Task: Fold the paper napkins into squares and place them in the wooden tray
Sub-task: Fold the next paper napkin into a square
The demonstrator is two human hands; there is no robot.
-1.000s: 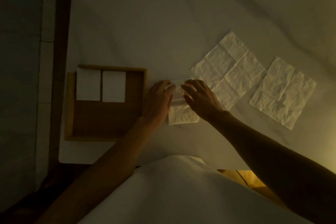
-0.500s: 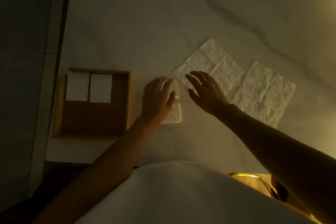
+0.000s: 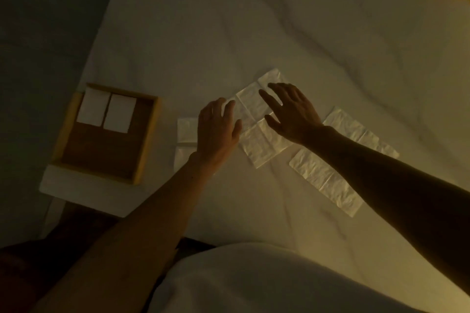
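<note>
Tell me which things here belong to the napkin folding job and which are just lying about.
Belongs to the job: wooden tray; two folded napkins in it; folded napkin beside the left hand; flat napkin under the right hand; second flat napkin farther right.
Just there: white table cover; white garment at the bottom edge.

Dim room, wrinkled white sheet (image 3: 279, 33)

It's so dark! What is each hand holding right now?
Left hand: open, holding nothing.
Right hand: open, spread over the unfolded napkin.
</note>
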